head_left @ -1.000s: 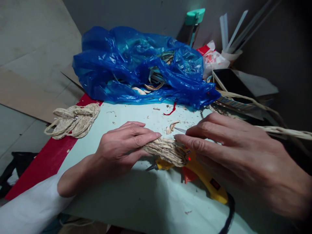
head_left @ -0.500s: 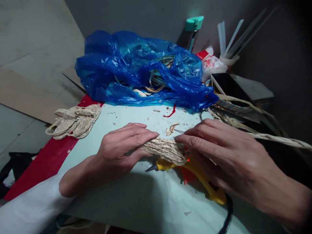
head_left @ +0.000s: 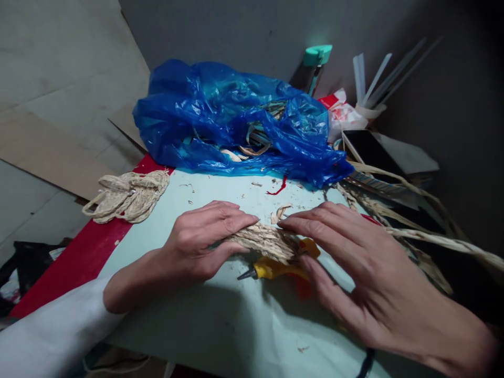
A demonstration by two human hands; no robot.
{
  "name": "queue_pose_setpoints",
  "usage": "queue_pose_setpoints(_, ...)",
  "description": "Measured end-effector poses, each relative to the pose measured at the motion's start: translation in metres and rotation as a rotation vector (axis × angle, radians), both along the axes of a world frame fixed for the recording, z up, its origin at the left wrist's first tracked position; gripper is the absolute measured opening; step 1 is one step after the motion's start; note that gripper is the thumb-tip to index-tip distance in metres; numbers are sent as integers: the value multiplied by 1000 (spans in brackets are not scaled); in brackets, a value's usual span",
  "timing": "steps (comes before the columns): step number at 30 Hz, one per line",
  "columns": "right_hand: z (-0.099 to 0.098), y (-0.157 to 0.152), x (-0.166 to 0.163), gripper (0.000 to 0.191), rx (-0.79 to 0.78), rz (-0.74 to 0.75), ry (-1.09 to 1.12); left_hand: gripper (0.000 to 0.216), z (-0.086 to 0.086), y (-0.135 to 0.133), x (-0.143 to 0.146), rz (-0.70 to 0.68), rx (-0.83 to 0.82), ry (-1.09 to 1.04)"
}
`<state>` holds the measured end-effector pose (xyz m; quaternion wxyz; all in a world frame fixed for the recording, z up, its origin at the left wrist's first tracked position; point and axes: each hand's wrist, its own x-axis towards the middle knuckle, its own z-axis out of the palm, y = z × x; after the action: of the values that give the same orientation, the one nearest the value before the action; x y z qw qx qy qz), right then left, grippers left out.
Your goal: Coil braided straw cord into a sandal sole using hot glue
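A braided straw piece (head_left: 262,239) lies on the pale green table top (head_left: 220,325) between my hands. My left hand (head_left: 200,239) is closed around its left end, fingers over the top and thumb underneath. My right hand (head_left: 354,273) lies over its right end with fingers stretched flat and thumb spread, nothing visibly held. Under the braid sits a yellow glue gun (head_left: 273,269) with its nozzle pointing left; my right hand hides most of its body.
A crumpled blue plastic bag (head_left: 236,121) with straw strips fills the back of the table. A coiled straw bundle (head_left: 128,195) rests on the red table edge (head_left: 74,265) at left. Loose straw strands (head_left: 433,240) trail right. White sticks in a cup (head_left: 370,84) stand behind.
My right hand has slid left and flattened over the braid and glue gun. The metal tip seen by its fingers earlier no longer shows. The view shifted slightly.
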<state>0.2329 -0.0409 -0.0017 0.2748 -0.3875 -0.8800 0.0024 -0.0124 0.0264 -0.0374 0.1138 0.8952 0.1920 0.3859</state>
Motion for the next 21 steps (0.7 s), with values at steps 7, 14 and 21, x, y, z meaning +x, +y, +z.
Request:
queue_pose_setpoints(7, -16, 1, -13, 30, 15, -93, -46, 31, -2, -2, 4, 9, 36, -2)
queue_pose_setpoints(14, -20, 3, -15, 25, 17, -90, -51, 30, -4, -6, 7, 59, 59, 18)
queue_pose_setpoints(21, -29, 5, -15, 24, 37, -79, 17, 30, -6, -7, 12, 35, 37, -47)
